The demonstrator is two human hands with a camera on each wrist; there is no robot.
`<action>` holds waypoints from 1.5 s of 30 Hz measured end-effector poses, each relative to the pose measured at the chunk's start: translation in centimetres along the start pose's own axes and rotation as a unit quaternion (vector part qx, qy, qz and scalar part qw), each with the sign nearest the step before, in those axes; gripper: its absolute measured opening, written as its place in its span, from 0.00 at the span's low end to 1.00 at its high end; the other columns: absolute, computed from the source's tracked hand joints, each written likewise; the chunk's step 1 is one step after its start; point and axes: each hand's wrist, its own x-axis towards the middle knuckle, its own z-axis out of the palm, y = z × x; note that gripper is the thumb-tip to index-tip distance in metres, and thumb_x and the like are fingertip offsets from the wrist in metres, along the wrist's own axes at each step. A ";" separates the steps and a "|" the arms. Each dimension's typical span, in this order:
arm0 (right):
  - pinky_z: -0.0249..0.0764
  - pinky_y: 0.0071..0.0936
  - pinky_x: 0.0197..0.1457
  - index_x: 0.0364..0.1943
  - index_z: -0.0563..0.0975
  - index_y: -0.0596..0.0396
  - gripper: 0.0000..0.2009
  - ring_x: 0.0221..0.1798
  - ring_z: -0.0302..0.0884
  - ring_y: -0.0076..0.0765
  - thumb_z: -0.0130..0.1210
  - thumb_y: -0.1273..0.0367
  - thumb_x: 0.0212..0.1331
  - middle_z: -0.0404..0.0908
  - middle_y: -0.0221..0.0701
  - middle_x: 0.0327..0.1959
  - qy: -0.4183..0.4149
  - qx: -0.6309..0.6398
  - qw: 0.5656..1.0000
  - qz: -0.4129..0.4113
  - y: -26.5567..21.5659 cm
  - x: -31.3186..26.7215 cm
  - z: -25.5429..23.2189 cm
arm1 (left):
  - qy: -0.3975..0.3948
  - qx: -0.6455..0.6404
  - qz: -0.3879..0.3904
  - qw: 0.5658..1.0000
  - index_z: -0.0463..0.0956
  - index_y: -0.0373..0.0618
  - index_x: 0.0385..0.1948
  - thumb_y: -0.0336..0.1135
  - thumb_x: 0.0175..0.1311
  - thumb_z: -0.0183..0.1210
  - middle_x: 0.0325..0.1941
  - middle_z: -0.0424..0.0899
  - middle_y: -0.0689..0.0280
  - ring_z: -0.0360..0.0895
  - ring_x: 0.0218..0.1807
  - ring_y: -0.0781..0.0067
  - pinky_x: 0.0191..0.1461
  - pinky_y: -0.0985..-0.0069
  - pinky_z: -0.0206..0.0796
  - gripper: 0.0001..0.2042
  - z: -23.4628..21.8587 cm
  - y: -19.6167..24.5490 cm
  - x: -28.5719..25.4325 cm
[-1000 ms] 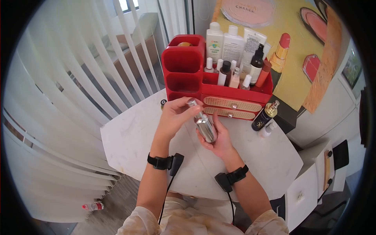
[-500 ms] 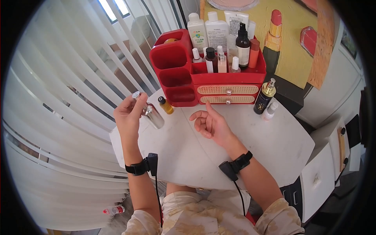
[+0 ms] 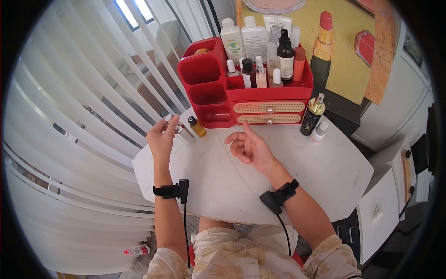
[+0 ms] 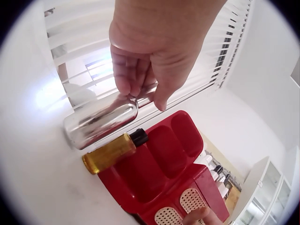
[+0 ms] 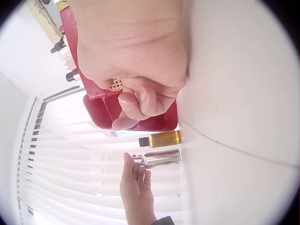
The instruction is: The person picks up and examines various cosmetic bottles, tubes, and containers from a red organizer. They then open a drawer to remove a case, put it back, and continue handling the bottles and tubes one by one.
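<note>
The bottle (image 4: 101, 122) is silver, the organizer (image 3: 267, 95) red.

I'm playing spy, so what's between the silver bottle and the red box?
The little yellow bottle stands between the silver bottle and the red box; the right wrist view shows it.

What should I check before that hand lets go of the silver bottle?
1. Left hand has a grip on the silver bottle: ok, it pinches the top end.
2. Silver bottle stands upright: ok.
3. Its bottom sits on the table: ok, it looks like it touches.
4. Yellow bottle is out of the way: ok, it stands beside the silver one with a small gap.
5. Right hand is free: ok, it holds nothing.
6. Something inside the silver bottle: cannot tell, its shiny side hides that.
</note>
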 end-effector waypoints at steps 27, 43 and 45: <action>0.47 0.16 0.18 0.43 0.80 0.53 0.40 0.15 0.58 0.15 0.29 0.31 0.71 0.76 0.25 0.22 -0.003 -0.020 1.000 0.005 0.1 0.0 0.1 | -0.044 -0.050 0.236 0.970 0.84 0.41 0.44 0.33 0.68 0.65 0.44 0.84 0.66 0.78 0.41 0.80 0.41 0.80 0.72 0.08 3.7 7.6 -1.0; 0.48 0.17 0.20 0.43 0.81 0.53 0.40 0.16 0.58 0.16 0.28 0.32 0.72 0.77 0.25 0.23 0.006 -0.019 1.000 0.011 -0.2 -0.4 0.4 | -0.299 -0.062 0.281 0.910 0.79 0.41 0.57 0.40 0.69 0.64 0.67 0.75 0.49 0.72 0.69 0.54 0.69 0.66 0.65 0.19 12.6 12.2 -0.2; 0.48 0.17 0.20 0.43 0.81 0.53 0.40 0.16 0.58 0.16 0.28 0.32 0.72 0.77 0.26 0.23 0.005 -0.018 1.000 0.006 -0.2 -0.4 0.4 | -0.295 -0.053 0.289 0.909 0.79 0.42 0.57 0.40 0.69 0.63 0.67 0.75 0.49 0.73 0.69 0.54 0.68 0.67 0.65 0.19 12.8 12.1 -0.1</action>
